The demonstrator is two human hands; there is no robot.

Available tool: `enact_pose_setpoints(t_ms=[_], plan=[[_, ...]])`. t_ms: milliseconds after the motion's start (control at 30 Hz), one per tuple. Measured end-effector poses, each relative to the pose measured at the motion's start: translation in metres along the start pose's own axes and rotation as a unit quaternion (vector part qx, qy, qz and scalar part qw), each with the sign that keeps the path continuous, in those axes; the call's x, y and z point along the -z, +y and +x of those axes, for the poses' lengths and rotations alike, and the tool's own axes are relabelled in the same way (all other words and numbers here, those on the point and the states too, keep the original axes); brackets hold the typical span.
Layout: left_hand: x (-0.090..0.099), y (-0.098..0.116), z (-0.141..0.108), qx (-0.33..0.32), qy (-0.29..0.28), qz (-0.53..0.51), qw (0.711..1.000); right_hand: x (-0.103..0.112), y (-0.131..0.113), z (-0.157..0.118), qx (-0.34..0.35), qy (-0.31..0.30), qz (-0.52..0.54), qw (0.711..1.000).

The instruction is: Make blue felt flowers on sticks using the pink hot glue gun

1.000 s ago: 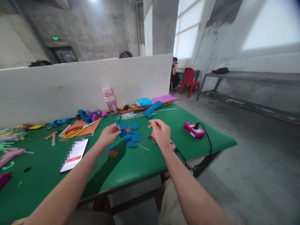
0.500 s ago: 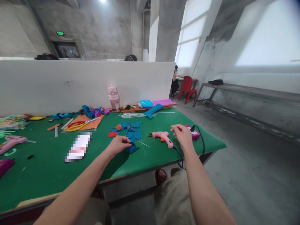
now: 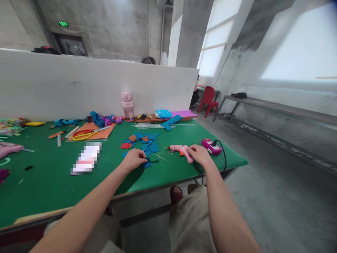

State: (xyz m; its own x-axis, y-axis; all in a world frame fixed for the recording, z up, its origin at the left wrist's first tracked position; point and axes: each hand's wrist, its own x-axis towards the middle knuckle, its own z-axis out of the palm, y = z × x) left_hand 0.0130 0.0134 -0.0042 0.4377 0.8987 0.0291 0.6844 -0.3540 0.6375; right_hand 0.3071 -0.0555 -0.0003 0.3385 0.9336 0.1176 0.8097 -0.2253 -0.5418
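My left hand point(image 3: 134, 159) is closed in a pinch on a small blue piece of craft material point(image 3: 147, 163), close above the table. Just beyond it lies a pile of blue cut pieces point(image 3: 151, 147), with a few brown and red ones among them. My right hand point(image 3: 200, 154) has its fingers closed on the handle of a pink glue gun point(image 3: 179, 149), whose nozzle points left. The glue gun seems to rest on the table, and my fingers partly hide its grip. Thin pale sticks point(image 3: 160, 157) lie between the left hand and the glue gun.
A magenta box point(image 3: 212, 147) with a black cable point(image 3: 224, 154) stands right of my right hand. On the green table point(image 3: 52, 189) are red-and-yellow-handled scissors point(image 3: 85, 135), a pink bottle point(image 3: 128, 107), wires point(image 3: 150, 125) and a blue packet point(image 3: 163, 114). A white partition point(image 3: 100, 79) rises behind.
My right hand has come down and left onto the glue gun's handle. My left hand keeps its pinch on the blue piece. The view has shifted slightly.
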Motion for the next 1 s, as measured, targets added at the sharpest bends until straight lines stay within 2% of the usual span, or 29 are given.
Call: enact_pose_setpoints(t_ms=[100, 300, 367, 400, 433, 467, 500, 533, 600, 667, 700, 767, 833, 1000], plan=[[0.000, -0.001, 0.000, -0.010, 0.026, 0.051, 0.998, -0.004, 0.003, -0.001, 0.000, -0.024, -0.019, 1.000], [0.003, -0.002, -0.003, 0.023, 0.032, 0.039, 0.998, -0.004, 0.003, 0.002, -0.014, -0.023, -0.034, 0.999], [0.004, -0.001, -0.003, 0.035, 0.030, 0.028, 0.999, -0.003, -0.004, -0.002, -0.026, 0.024, -0.043, 0.998], [0.005, 0.000, -0.004, 0.041, 0.030, 0.016, 0.999, -0.003, -0.010, -0.005, -0.027, 0.062, -0.044, 0.997], [0.006, 0.001, -0.005, 0.045, 0.030, -0.001, 0.999, -0.004, -0.019, -0.009, -0.023, 0.129, -0.040, 0.991], [0.008, 0.003, -0.006, 0.043, 0.031, -0.024, 0.998, -0.007, -0.029, -0.014, 0.003, 0.183, -0.022, 0.983], [0.010, 0.005, -0.008, 0.038, 0.031, -0.054, 0.997, -0.011, -0.040, -0.019, 0.047, 0.197, 0.014, 0.979], [0.011, 0.007, -0.010, 0.031, 0.029, -0.085, 0.995, -0.017, -0.052, -0.024, 0.097, 0.164, 0.066, 0.979], [0.015, 0.012, -0.014, 0.029, 0.018, -0.148, 0.988, -0.032, -0.074, -0.033, 0.165, 0.000, 0.187, 0.968], [0.018, 0.015, -0.018, 0.051, 0.002, -0.191, 0.980, -0.047, -0.091, -0.041, 0.152, -0.147, 0.307, 0.928], [0.019, 0.016, -0.019, 0.061, -0.005, -0.207, 0.976, -0.054, -0.096, -0.043, 0.140, -0.196, 0.346, 0.907], [0.021, 0.016, -0.021, 0.073, -0.015, -0.231, 0.970, -0.063, -0.104, -0.046, 0.116, -0.242, 0.405, 0.874], [0.021, 0.014, -0.020, 0.076, -0.017, -0.239, 0.968, -0.069, -0.107, -0.047, 0.095, -0.253, 0.441, 0.856], [0.021, 0.006, -0.016, 0.084, -0.007, -0.235, 0.968, -0.077, -0.109, -0.045, 0.066, -0.262, 0.471, 0.840]])
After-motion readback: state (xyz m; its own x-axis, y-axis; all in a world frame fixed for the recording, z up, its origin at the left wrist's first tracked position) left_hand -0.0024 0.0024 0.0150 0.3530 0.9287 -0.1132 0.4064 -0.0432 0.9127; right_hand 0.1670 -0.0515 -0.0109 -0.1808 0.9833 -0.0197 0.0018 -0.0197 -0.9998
